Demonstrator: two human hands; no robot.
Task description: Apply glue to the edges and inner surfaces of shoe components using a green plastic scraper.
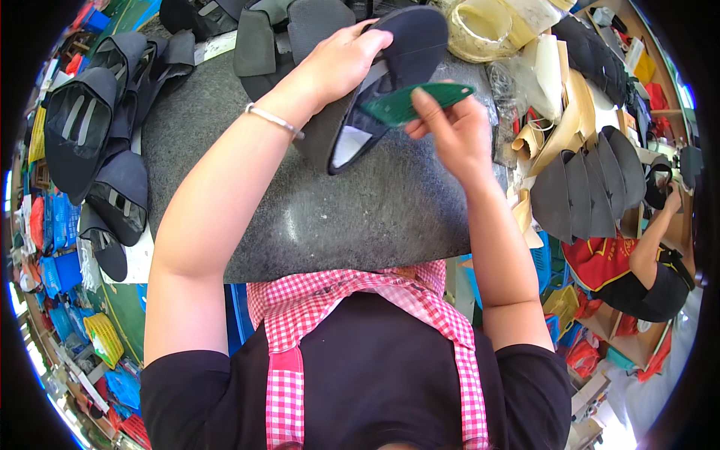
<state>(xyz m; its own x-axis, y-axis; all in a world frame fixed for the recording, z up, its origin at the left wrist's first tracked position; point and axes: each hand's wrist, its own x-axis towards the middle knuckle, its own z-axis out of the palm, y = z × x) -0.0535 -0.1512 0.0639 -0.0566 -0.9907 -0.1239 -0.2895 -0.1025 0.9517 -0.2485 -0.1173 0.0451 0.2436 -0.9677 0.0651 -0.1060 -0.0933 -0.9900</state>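
In my left hand [337,64] is a dark shoe upper [418,49], tilted over the worktable, with the thumb across its edge and the other fingers mostly hidden. A pale patch shows inside the upper's near end. My right hand [457,131] is closed on a flat green plastic piece [431,99] with a small hole near one end. Its tapered end lies at the opening of the upper; whether it touches the lining I cannot tell.
More dark uppers [81,124] are stacked at the left edge of the dark worktable [315,217]. A crusted cream tub [480,28] stands far right, above curled tan sheets [570,112] and fanned dark pieces [581,191]. Another person [637,274] works at the right.
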